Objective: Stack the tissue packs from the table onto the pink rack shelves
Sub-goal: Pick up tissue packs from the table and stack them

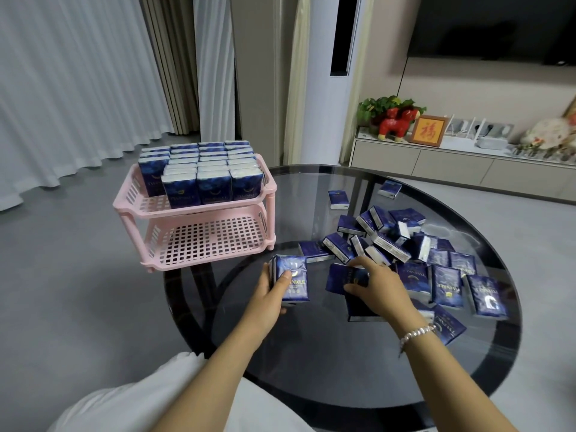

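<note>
Clearly these tissue packs (402, 244) are light, soft and film-wrapped, so a bit slick; pinching across the narrow sides should hold them best. Most lie jumbled on the glass table (343, 369), while the pink rack (193, 210) has its top shelf full and its lower shelf bare. The left hand (274, 291) grips a small upright stack of packs (291, 280); the right hand (377, 282) rests curled on a pack in the pile.

Your pink two-tier rack (194, 213), top shelf packed with upright dark-blue tissue packs (199, 173), bottom shelf bare, loose packs (414, 260) jumbled on the glass table, a few packs (291, 280) upright in your left hand.
</note>
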